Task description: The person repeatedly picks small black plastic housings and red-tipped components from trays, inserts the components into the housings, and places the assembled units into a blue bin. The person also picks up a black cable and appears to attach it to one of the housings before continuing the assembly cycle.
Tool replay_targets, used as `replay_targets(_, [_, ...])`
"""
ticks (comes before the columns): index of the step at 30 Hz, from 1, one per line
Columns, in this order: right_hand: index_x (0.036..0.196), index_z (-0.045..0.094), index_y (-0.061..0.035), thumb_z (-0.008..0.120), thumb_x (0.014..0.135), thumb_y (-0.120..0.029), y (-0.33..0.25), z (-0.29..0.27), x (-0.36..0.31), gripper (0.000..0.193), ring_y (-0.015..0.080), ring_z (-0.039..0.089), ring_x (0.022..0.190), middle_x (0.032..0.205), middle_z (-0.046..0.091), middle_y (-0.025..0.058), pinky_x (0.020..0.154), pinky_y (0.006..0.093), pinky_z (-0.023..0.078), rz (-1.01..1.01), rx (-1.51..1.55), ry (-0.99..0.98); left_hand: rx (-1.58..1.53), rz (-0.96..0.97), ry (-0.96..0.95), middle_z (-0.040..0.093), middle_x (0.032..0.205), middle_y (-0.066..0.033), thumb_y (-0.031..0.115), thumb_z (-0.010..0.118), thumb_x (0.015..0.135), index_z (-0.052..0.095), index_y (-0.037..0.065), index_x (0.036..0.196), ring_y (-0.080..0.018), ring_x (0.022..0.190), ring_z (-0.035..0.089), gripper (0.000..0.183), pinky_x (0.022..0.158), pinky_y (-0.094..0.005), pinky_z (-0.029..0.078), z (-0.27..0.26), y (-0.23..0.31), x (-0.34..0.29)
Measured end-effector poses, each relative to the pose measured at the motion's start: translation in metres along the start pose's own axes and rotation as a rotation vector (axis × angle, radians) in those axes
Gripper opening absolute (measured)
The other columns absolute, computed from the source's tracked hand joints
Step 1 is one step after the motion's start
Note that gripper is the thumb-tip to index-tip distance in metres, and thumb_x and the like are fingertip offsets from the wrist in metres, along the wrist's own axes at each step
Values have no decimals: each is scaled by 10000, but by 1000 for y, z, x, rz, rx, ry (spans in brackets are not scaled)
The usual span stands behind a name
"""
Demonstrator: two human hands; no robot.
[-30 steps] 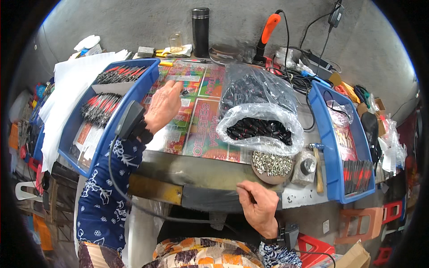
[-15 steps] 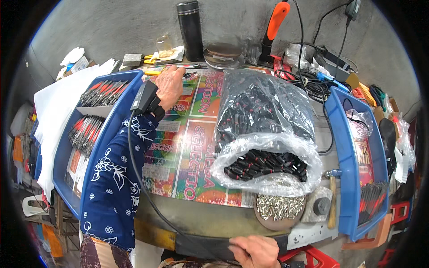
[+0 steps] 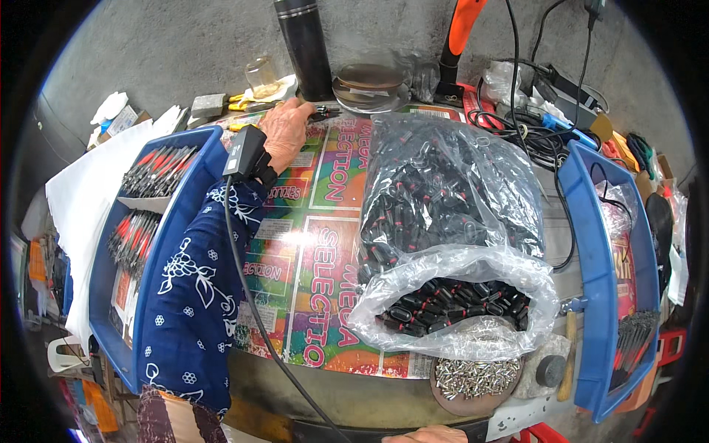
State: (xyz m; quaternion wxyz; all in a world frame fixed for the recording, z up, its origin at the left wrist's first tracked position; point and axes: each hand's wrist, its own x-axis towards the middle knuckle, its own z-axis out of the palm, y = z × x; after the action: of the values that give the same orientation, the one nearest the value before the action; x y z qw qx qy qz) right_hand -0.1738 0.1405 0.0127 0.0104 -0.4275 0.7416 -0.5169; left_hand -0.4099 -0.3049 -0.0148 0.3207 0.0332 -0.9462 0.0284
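My left hand [image 3: 284, 135] reaches to the far left edge of the table, back upward, beside some dark slim pieces [image 3: 323, 112]. Its fingertips are hidden behind the hand, so whether they hold anything does not show. Only the top of my right hand [image 3: 428, 435] appears at the lower edge, by the table's near side; its fingers are mostly cut off. Between them lies a clear plastic bag [image 3: 450, 199], its mouth rolled open toward me, full of small black parts [image 3: 443, 306] with red marks. A round dish of short metal pins [image 3: 476, 378] sits below the mouth.
Blue bins flank the table: the left bin [image 3: 181, 218] holds red and black slim pieces [image 3: 135, 244], the right bin [image 3: 583, 244] similar ones. A black flask [image 3: 304, 52], stacked round plates [image 3: 369, 92] and an orange-handled tool [image 3: 464, 29] stand behind. Cables [image 3: 546, 140] tangle at far right. A hammer [image 3: 567, 362] lies near.
The view has shifted, with the bag and dish now lower in it. My left hand stays at the far edge, reaching slightly farther. My right hand has dropped mostly out of view.
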Motion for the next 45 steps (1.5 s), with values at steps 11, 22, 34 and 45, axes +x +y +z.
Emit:
replay_targets(11, [957,677,-6,799,718,-16,-4,-2,2,268,268,629,633,780,650,100,565,355,496,0,-4,-6,6,3,16,650,972,-129,6,575,812,708,95,1019,-361,948,627,262,809,-451,504,5,-4,3])
replay_targets(22, [936,681,-22,742,783,-18,-10,3,3,165,316,617,631,750,641,136,581,389,491,-19,-86,18,93,0,-115,644,931,-125,102,560,866,701,112,1019,-349,873,653,208,742,-462,516,-67,26,-25])
replay_targets(34, [948,677,-5,701,851,-43,-18,2,-3,107,323,656,718,823,662,164,654,359,513,69,-140,-23,293,-41,18,634,809,-105,141,587,890,687,64,904,-306,743,660,127,664,-426,534,-250,-7,-119])
replay_targets(45, [886,676,40,693,859,-33,-48,-3,19,80,106,558,613,732,643,65,559,238,437,81,-155,1,335,-318,-188,671,779,-135,171,604,853,716,88,823,-331,753,672,142,669,-430,528,-256,-78,-204])
